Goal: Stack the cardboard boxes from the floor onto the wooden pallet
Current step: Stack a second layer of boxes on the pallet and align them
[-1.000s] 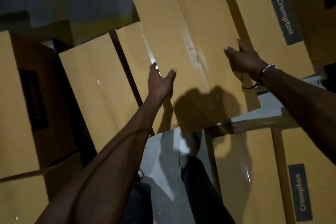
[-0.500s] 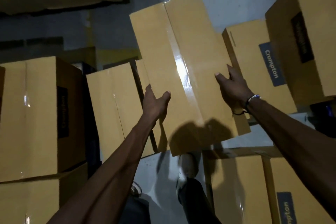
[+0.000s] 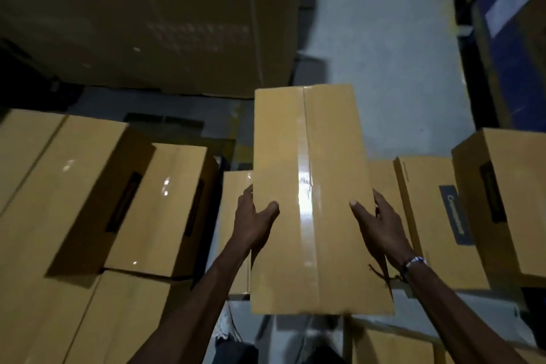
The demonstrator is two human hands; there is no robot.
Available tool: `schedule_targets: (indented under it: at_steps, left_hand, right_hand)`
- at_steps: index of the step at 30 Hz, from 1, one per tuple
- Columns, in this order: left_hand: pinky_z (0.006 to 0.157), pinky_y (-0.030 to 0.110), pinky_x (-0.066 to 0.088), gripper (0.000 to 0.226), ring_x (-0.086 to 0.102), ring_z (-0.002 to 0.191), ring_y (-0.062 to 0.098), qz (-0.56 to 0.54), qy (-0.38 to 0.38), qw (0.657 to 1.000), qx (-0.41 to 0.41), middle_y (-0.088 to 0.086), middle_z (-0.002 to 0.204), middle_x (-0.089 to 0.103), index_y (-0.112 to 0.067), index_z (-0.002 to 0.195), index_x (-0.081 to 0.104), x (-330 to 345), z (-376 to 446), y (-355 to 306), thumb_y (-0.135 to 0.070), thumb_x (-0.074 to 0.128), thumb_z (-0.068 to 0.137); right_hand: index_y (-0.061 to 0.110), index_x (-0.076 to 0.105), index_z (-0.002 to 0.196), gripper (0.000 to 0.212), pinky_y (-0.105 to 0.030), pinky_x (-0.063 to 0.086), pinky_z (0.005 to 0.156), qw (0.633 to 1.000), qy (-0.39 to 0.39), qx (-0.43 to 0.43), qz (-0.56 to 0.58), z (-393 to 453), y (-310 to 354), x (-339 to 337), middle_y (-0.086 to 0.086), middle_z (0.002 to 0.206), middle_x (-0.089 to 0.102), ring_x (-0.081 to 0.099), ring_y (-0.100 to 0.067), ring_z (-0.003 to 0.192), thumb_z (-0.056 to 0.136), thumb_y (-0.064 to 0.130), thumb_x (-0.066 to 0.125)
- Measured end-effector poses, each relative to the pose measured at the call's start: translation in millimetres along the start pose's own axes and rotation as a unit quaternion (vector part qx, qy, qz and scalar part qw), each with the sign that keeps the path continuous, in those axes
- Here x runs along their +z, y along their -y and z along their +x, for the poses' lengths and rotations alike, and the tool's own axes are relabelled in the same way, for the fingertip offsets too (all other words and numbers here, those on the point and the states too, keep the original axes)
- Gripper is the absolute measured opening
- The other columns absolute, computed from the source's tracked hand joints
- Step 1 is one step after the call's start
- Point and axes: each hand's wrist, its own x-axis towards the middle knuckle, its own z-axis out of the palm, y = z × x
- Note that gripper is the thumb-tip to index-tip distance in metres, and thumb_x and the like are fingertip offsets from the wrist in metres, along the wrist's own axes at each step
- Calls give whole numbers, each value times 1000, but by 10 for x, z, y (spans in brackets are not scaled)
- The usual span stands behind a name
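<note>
A long taped cardboard box (image 3: pixel 313 201) is held up in front of me, its taped top facing the camera. My left hand (image 3: pixel 254 221) grips its left side, thumb over the top face. My right hand (image 3: pixel 378 227) grips its right side in the same way, with a beaded band on the wrist. A stack of similar boxes (image 3: pixel 88 201) stands at the left, their tops at about the height of my hands. Whether a wooden pallet lies under any stack is hidden.
More labelled boxes (image 3: pixel 437 216) and a taller one (image 3: pixel 508 204) stand at the right. A big dark carton (image 3: pixel 153 18) rises behind the left stack. Grey floor (image 3: pixel 384 53) runs ahead, with dark racking (image 3: pixel 514 38) at the far right. My feet show below the box.
The box has been lifted and turned straight, square to me. Both hands moved from its edges to grip its sides. The camera tilted up, bringing the floor aisle and the dark carton into view.
</note>
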Motion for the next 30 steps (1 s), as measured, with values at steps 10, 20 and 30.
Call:
schedule_targets:
  at_steps: [10,20,30]
  left_hand:
    - [109,43,48,77,54,127,20,0,-78,997,19,-4,142,51,-25,153,43,-1722,-934,-415,-58,69,88]
    - [102,36,49,70,58,123,15,33,-60,998,15,-8,137,57,-28,147,49,-3351,-766,297,-61,66,87]
    - [108,45,49,85,56,125,19,12,-15,1000,-18,-7,143,54,-29,155,32,-4593,-6,1175,-58,70,85]
  right_hand:
    - [32,55,132,44,-35,44,93,996,58,-67,34,-976,1532,534,8,126,63,59,-19,118,93,44,72]
    - [19,38,150,77,-39,43,95,995,81,-57,23,-1493,2390,1926,-4,146,53,50,-23,123,88,44,77]
    - [16,33,152,83,-37,41,95,996,83,20,2,-1497,2649,3650,-6,144,51,46,-19,117,87,38,80]
